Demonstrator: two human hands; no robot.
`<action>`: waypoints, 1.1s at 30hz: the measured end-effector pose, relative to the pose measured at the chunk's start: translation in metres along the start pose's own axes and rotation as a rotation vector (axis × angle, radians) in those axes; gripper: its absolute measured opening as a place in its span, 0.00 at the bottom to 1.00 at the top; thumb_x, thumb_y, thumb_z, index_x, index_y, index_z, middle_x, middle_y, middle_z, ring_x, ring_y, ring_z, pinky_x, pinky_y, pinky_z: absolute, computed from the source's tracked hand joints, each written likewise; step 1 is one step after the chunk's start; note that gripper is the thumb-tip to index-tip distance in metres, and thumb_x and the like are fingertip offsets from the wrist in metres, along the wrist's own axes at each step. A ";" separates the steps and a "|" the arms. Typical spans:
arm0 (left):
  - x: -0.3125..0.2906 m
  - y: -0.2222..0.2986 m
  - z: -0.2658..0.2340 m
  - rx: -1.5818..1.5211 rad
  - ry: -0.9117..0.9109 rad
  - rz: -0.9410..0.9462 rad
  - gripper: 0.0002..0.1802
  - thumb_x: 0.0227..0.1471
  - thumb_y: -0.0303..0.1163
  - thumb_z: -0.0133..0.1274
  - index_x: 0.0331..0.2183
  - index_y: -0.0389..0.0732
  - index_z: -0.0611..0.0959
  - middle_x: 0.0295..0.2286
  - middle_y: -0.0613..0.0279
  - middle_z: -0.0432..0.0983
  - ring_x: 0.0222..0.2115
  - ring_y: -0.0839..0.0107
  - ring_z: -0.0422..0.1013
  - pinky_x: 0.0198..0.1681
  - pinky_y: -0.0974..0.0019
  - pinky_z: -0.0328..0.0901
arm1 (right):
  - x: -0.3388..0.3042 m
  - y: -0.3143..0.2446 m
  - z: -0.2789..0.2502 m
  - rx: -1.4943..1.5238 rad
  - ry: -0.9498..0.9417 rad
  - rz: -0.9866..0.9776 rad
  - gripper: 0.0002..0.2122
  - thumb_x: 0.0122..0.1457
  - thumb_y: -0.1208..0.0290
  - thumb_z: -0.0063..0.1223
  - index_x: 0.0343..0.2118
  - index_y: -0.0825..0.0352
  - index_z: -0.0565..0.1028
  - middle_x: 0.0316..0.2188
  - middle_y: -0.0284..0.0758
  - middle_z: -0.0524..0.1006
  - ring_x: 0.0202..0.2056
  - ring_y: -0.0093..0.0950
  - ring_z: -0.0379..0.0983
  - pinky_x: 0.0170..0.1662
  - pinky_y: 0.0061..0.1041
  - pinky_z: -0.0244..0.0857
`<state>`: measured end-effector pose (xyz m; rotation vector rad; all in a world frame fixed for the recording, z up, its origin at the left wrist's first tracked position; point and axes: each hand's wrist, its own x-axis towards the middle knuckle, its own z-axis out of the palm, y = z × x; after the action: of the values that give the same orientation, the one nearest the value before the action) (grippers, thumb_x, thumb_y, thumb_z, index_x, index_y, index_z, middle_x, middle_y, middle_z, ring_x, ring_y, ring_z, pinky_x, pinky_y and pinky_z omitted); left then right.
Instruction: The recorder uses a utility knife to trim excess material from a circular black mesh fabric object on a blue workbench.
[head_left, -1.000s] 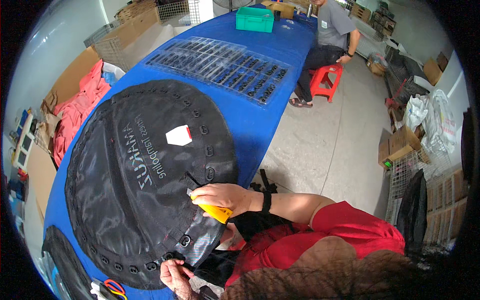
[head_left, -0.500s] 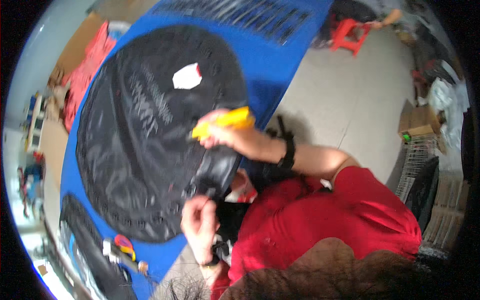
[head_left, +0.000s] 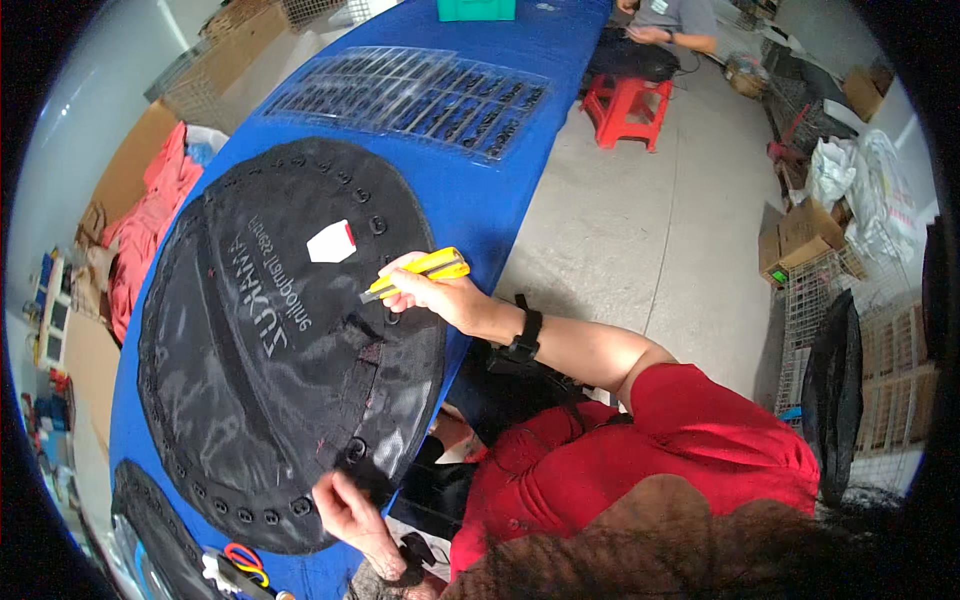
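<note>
A round black mesh mat with pale lettering lies on the blue-covered table, black rings spaced along its rim. Above its right part, my right hand grips a yellow utility knife, its blade end pointing left over the mat. My left hand is at the mat's lower right edge, close to a black ring. Its fingers are curled together, and what they pinch, if anything, is hidden. A white label with a red corner lies on the mat, left of the knife.
Clear trays of small black parts lie farther up the blue table, below a green bin. Scissors rest at the lower left beside another black mat. A red stool and a co-worker are beyond.
The view has shifted, so mat and hands appear lower and farther left. The knife stays in my right hand. My left hand remains by the mat's edge, fingers still curled.
</note>
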<state>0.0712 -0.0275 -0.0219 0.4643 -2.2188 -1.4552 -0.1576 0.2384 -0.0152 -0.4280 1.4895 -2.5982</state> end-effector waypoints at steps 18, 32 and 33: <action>0.001 -0.027 -0.012 0.449 0.262 0.049 0.16 0.64 0.37 0.51 0.35 0.32 0.79 0.28 0.55 0.77 0.30 0.66 0.69 0.38 0.63 0.66 | 0.015 0.019 -0.006 -0.268 -0.128 -0.032 0.08 0.69 0.68 0.51 0.44 0.67 0.75 0.32 0.32 0.79 0.32 0.19 0.76 0.37 0.21 0.72; 0.002 -0.035 -0.016 0.404 0.268 0.072 0.16 0.64 0.39 0.52 0.34 0.32 0.79 0.26 0.55 0.77 0.27 0.67 0.70 0.35 0.62 0.66 | 0.017 0.018 -0.004 -0.347 -0.134 -0.002 0.08 0.69 0.68 0.49 0.44 0.67 0.75 0.32 0.33 0.79 0.32 0.20 0.76 0.37 0.21 0.72; 0.002 -0.034 -0.016 0.390 0.251 0.075 0.16 0.64 0.38 0.52 0.33 0.32 0.79 0.26 0.55 0.77 0.27 0.67 0.69 0.35 0.62 0.66 | 0.017 0.018 -0.005 -0.348 -0.135 -0.002 0.08 0.69 0.68 0.49 0.44 0.67 0.75 0.32 0.33 0.79 0.32 0.20 0.76 0.37 0.21 0.72</action>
<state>0.0794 -0.0541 -0.0470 0.6418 -2.2831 -0.8689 -0.1755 0.2293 -0.0293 -0.6252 1.8928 -2.2581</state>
